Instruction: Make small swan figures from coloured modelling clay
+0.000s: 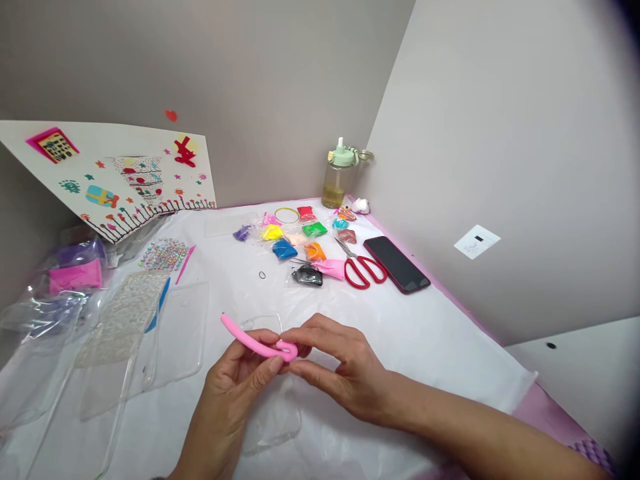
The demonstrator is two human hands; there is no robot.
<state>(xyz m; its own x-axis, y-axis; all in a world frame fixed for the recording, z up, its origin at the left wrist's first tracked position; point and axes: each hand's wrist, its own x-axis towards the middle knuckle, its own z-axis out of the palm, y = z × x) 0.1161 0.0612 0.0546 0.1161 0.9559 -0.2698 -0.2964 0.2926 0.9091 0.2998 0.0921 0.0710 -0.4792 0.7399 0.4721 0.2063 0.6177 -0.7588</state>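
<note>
A long pink clay strip (249, 338) is held between both hands just above the white table cover (425, 333). My left hand (235, 387) pinches it with thumb and fingers, the free end pointing up and left. My right hand (340, 367) pinches the curled end of the strip at its fingertips. Under the hands lies a clear phone case (270, 413), partly hidden.
Small bags of coloured clay (295, 240), red scissors (363, 270), a dark phone (397, 264) and a drink bottle (338, 175) sit at the back right. Clear plastic cases (170, 333), gem stickers (164, 253) and pink clay bags (75, 275) lie left. A decorated card (120, 177) leans on the wall.
</note>
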